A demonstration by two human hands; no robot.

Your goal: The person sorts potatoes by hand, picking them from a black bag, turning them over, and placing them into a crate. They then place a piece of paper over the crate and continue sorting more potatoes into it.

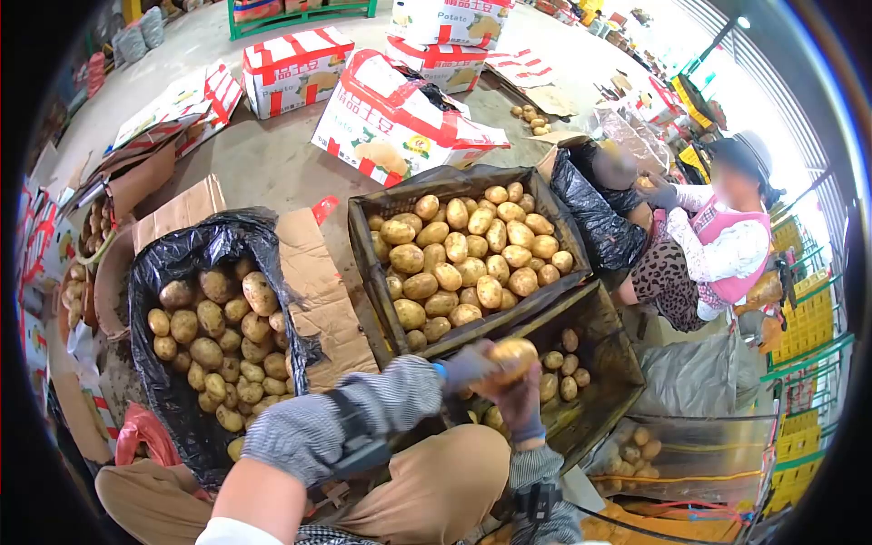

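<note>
A large potato [514, 357] is held up between my two gloved hands, over the near side of the crates. My left hand [468, 365] grips it from the left, its fingers against the skin. From below and to the right, my right hand [518, 404] is wrapped round it, partly blurred. Beneath my hands is a dark crate [607, 350] with several potatoes [565, 371] inside. Just beyond stands a lined crate [371, 300] full of yellow potatoes [472, 245].
At left, a box lined with black plastic [150, 363] holds smaller potatoes. Printed cartons [381, 123] stand ahead. A co-worker [727, 227] sits at right, beside a black bag [599, 218]. Below lies a clear bag of potatoes [636, 450].
</note>
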